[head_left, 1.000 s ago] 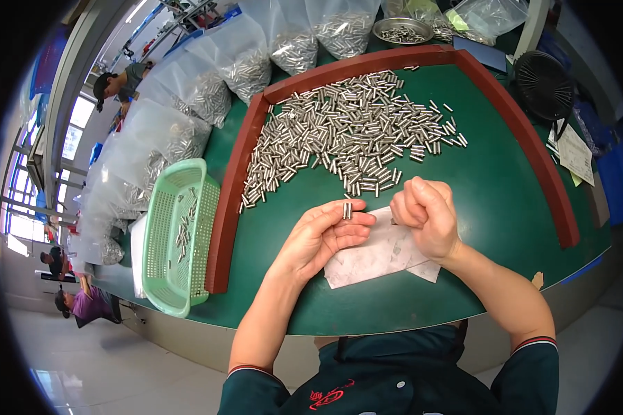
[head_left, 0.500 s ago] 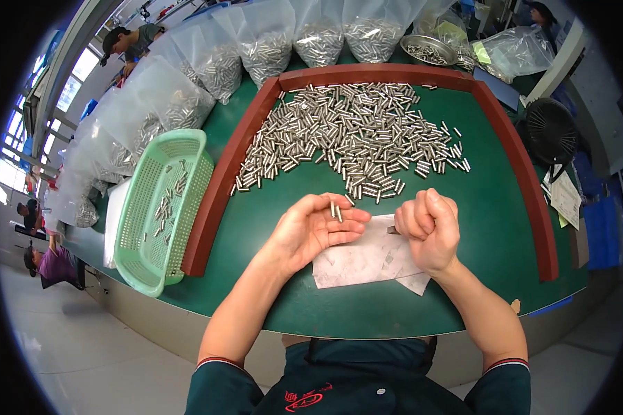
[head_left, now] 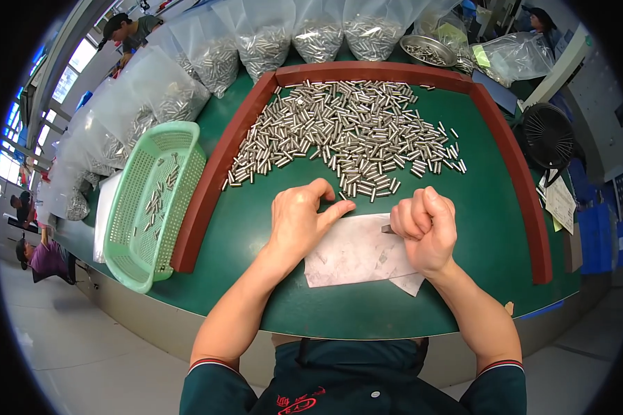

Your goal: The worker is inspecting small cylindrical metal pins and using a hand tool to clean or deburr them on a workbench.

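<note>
Many short, shiny metal pins lie heaped on the green tabletop. My left hand is turned back-up just in front of the heap's near edge. Its fingers curl under, out of sight, and the thumb stretches toward a few loose pins; whatever it holds is hidden. To its right, my right hand is closed in a fist with the thumb on top. A small dark metal piece sticks out of the fist's left side; the rest is covered. Beneath and between the hands lies a smudged white cloth.
Dark red bars fence the heap on three sides. At left stands a green perforated basket holding some pins. Clear bags of pins line the back, beside a metal bowl. A black fan is at right. Other people work beyond.
My left hand has rolled from palm-up, with a few pins showing on its fingers, to back-up with curled fingers; those pins are out of sight. My right fist stays nearly in place.
</note>
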`<action>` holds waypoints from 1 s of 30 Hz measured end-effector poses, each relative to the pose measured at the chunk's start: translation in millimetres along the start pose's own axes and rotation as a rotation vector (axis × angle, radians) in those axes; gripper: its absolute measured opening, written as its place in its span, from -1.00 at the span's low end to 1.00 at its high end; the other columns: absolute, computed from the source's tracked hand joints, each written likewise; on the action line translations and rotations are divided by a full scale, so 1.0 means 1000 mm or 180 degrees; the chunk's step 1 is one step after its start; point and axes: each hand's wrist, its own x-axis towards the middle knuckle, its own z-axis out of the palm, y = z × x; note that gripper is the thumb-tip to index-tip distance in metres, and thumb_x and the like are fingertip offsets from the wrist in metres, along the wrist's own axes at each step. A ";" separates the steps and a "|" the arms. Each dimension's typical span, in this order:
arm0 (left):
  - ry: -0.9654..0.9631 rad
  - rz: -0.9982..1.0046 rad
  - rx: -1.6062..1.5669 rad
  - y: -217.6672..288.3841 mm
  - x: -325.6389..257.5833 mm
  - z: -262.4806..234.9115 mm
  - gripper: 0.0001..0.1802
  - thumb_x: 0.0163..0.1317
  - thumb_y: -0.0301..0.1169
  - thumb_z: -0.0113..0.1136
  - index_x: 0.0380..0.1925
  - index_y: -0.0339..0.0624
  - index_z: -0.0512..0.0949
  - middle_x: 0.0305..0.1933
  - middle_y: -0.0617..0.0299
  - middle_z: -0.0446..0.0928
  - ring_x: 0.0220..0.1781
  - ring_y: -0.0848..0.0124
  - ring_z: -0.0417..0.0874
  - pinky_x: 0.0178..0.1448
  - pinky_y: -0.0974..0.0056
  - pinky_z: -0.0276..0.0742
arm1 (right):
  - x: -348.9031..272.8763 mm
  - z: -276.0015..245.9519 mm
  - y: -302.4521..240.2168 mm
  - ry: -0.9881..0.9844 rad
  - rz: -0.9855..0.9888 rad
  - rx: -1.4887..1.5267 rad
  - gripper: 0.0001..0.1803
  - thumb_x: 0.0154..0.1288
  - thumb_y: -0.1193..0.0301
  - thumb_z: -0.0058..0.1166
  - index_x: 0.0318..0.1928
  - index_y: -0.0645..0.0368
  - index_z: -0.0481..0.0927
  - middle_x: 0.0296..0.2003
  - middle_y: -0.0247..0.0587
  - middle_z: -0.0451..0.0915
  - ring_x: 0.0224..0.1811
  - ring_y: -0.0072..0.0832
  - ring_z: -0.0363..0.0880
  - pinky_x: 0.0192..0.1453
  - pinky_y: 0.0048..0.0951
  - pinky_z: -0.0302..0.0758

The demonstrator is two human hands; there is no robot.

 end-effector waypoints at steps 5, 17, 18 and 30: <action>0.0373 -0.0177 0.0244 0.000 0.002 0.014 -0.74 -0.12 -0.32 0.29 -0.61 -0.28 0.45 -0.85 0.23 0.23 -0.81 0.38 0.25 -0.65 0.27 0.18 | 0.001 0.001 0.001 -0.0028 0.0021 0.0012 -0.55 0.29 0.30 -0.35 -0.76 0.08 0.05 -0.85 -0.42 0.03 -0.76 -0.65 -0.11 -0.64 -0.54 -0.06; -0.0415 -0.2022 -0.5317 -0.014 -0.003 -0.017 -0.92 0.04 -0.54 0.05 -0.56 -0.19 0.36 -0.58 0.27 0.37 -0.68 0.66 0.10 -0.58 0.54 0.05 | 0.000 0.003 0.001 0.0058 -0.0008 0.0032 -0.54 0.30 0.29 -0.36 -0.77 0.07 0.04 -0.86 -0.42 0.02 -0.78 -0.65 -0.13 -0.68 -0.55 -0.08; -0.0444 -0.2200 -0.5671 -0.017 -0.004 -0.015 -0.91 0.05 -0.54 0.03 -0.56 -0.17 0.35 -0.56 0.28 0.36 -0.67 0.66 0.08 -0.58 0.55 0.02 | 0.000 0.004 0.001 0.0064 -0.0011 0.0048 -0.54 0.30 0.29 -0.36 -0.77 0.07 0.04 -0.86 -0.42 0.02 -0.78 -0.65 -0.14 -0.68 -0.55 -0.09; 0.0541 -0.0291 -0.0270 -0.020 0.008 -0.007 -0.86 -0.03 -0.47 0.20 -0.42 -0.23 0.53 -0.82 0.29 0.09 -0.76 0.51 0.15 -0.62 0.33 0.14 | 0.002 0.002 0.001 0.0107 0.0008 0.0102 -0.53 0.31 0.29 -0.36 -0.77 0.06 0.04 -0.87 -0.42 0.02 -0.79 -0.66 -0.15 -0.69 -0.56 -0.10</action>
